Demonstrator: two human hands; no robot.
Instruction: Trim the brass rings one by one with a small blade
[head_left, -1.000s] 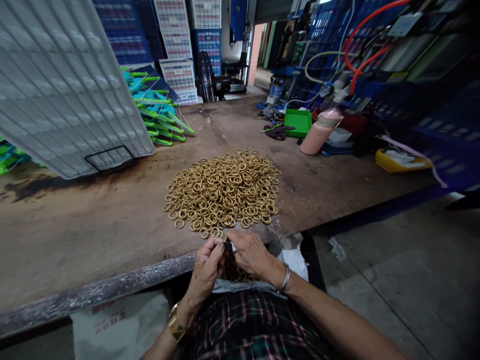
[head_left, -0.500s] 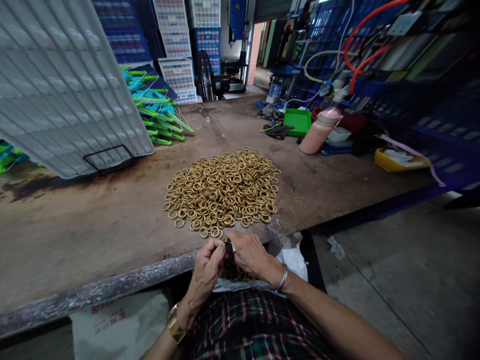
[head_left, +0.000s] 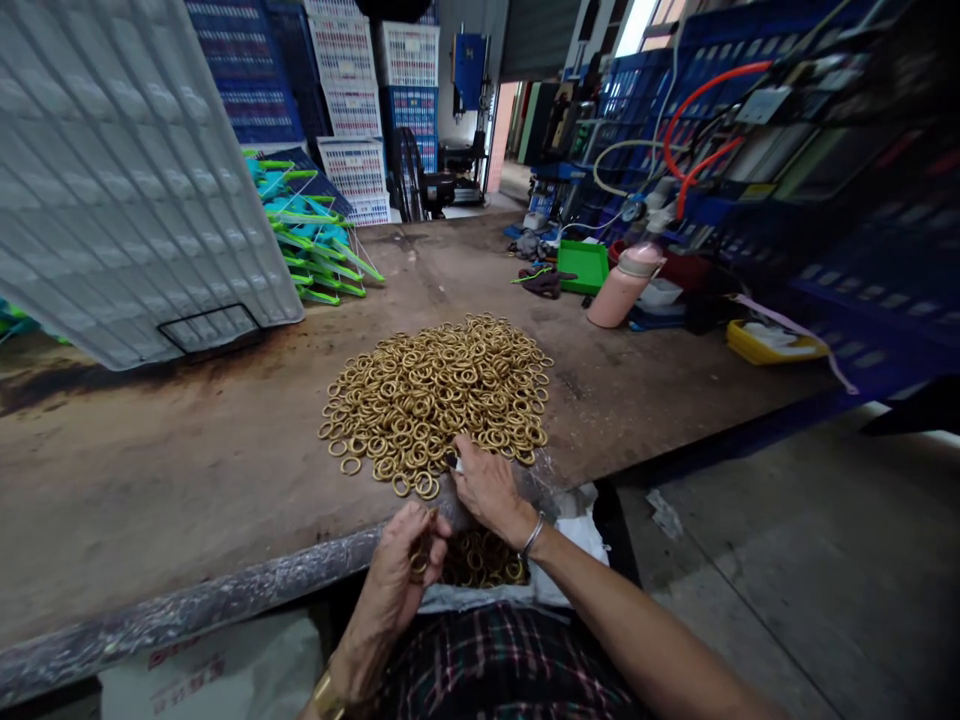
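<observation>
A heap of brass-coloured rings lies on the worktable near its front edge. My right hand reaches to the near side of this heap, its fingertips touching the rings. A small black and white piece shows at those fingers; its kind is unclear. Lower and to the left, my left hand is curled closed around a brass ring, above the lap. Below the table edge, between the hands and my body, more rings fill a white-lined container.
A large grey ribbed plastic bin leans at left beside green and blue plastic frames. At right stand a pink bottle, a green tray and a yellow tray. A white printed sack sits below the table edge.
My hands were together over the container and are now apart. The right one has moved forward to the heap; the left one has drawn slightly down and left, with a ring showing in it.
</observation>
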